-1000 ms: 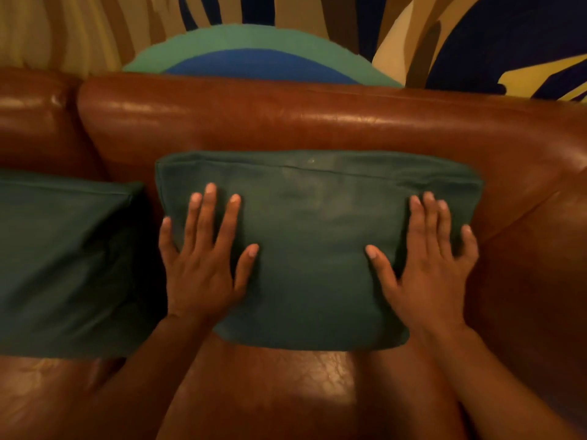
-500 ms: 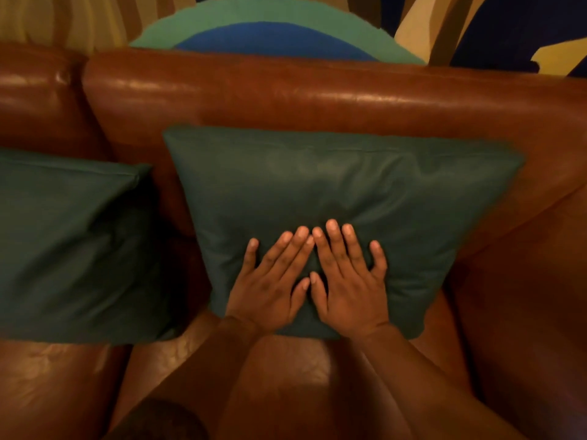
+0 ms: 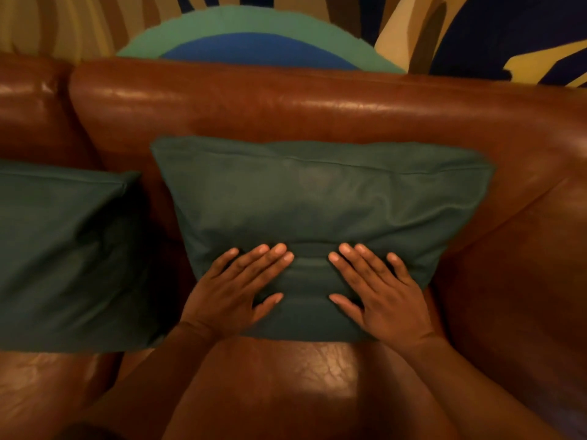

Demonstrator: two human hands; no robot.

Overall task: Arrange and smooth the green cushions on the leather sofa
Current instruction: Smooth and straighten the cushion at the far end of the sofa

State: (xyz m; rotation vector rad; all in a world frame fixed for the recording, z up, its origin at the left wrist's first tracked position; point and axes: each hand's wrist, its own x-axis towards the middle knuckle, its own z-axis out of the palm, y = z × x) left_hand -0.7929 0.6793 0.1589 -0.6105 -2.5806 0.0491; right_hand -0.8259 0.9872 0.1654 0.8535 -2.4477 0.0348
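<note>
**Green cushion pressed flat under both hands**

The green cushion (image 3: 320, 201) leans against the backrest of the brown leather sofa (image 3: 317, 106), its lower edge on the seat. I see my left hand (image 3: 235, 293) and right hand (image 3: 384, 296) lying palm-down on its lower part, fingers straight and slightly spread, gripping nothing. The fingertips angle toward each other, with a strip of fabric between them ridged into a few shallow horizontal creases. A seam runs across the cushion near its top edge. A second green cushion (image 3: 63, 255) sits to the left on the same seat, just beside the first, with a dark gap between them. Behind the sofa hangs a patterned wall covering (image 3: 254, 36) in teal, blue, cream and brown.
</note>
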